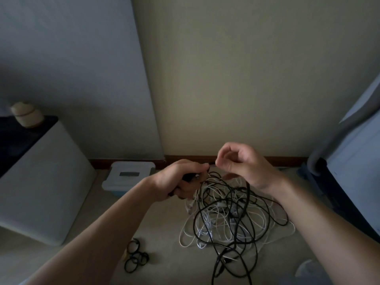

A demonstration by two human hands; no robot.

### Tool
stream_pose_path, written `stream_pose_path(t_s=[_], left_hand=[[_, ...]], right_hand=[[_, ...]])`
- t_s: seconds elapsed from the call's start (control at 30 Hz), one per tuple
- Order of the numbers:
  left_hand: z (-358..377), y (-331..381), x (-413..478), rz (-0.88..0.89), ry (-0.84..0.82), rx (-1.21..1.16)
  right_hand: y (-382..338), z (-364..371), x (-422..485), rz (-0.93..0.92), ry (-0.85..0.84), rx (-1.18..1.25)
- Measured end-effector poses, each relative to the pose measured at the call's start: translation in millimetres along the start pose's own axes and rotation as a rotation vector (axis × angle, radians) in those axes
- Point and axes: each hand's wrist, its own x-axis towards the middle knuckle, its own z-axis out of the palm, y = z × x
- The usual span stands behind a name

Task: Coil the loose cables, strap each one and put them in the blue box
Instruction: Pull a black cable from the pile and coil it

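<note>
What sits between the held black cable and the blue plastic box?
The blue plastic box has its pale lid on, covering the opening. The black cable in the left hand runs into the tangled black-and-white cable pile. Nothing visible lies on the floor between.

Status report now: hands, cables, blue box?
Left hand grips black cable; right hand pinches a strand. Tangle not yet coiled. Blue box closed.
</note>
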Motion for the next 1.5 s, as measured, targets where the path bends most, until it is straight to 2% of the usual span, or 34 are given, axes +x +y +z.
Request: stream_pose_path(t_s=[0.1,0.27,0.33,0.47,0.63,0.7,0.87,1.0,1.1,1.23,1.4,1.5], left_hand=[[-4.5,1.3,-2.9,0.003,-0.04,-0.068],[0.6,6.2,-2.9,0.032,-0.119,-0.256],[0.3,8.3,-3.0,0.043,-0.125,-0.354],[-6.6,11.6,-5.1,0.115,-0.214,-0.585],[-12.1,15.9,-6.6,0.191,-0.304,-0.829],[-11.5,19.6,-6.9,0.23,-0.213,-0.877],[0.7,34.9,-11.7,0.342,0.343,-0.88],[-0.7,39.6,-11.1,0.382,0.497,-0.902],[-10.1,38.7,-13.6,0.421,0.568,-0.931],[-13.8,34.9,-11.5,0.424,0.586,-0.765],[-8.1,15.3,-0.9,0.442,0.698,-0.17],[-5.1,-6.8,6.5,0.372,0.684,-0.011]], right_hand=[[6.1,-6.8,-0.6,0.0,0.014,0.136],[15.9,-2.6,2.2,0.004,0.237,0.021],[22.6,3.8,3.1,0.029,0.206,-0.013],[38.3,17.2,3.0,0.145,0.139,0.13],[43.1,33.5,-0.6,0.251,0.061,0.122],[43.7,42.8,-2.0,0.298,0.057,0.14],[50.7,58.8,-5.5,0.427,0.033,0.143],[57.8,67.9,-5.5,0.374,0.026,0.16],[63.4,79.6,-5.2,0.272,0.102,-0.015],[49.9,85.7,-5.1,0.16,0.068,-0.557],[20.9,83.8,-4.9,0.05,-0.09,-0.667],[10.3,79.6,-5.0,0.016,-0.144,-0.744]])
